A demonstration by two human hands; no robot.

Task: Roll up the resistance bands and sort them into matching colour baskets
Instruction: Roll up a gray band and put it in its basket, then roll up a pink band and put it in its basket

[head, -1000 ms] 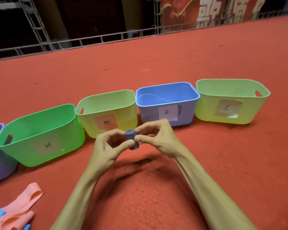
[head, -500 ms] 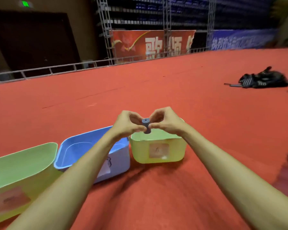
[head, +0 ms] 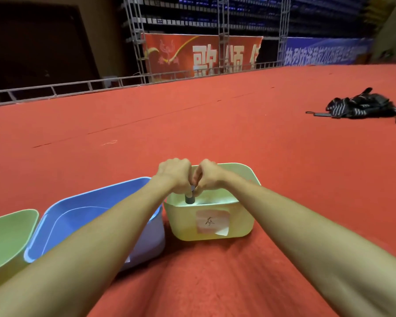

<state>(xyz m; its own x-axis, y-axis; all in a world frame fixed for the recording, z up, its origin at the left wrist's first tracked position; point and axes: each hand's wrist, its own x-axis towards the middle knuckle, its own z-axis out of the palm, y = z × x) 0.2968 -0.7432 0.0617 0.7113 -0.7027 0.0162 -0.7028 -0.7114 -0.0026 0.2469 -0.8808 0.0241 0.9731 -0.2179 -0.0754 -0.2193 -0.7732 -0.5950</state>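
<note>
Rolled dark grey rubber resistance band (head: 190,198) hangs upright inside the mouth of the pale yellow-green plastic basket (head: 242,227), pinched from above by left hand (head: 177,173) and right hand (head: 207,176). Step: depositing. Next, fingers must part without unrolling it

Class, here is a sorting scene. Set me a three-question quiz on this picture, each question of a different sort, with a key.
1. True or false: the rolled grey band rests on the carpet.
2. Which basket is it held over? A blue basket B yellow basket C green basket
3. Fill in: the band is held by ___ hands.

Key: 1 false; 2 B; 3 both, left hand and right hand.
</note>
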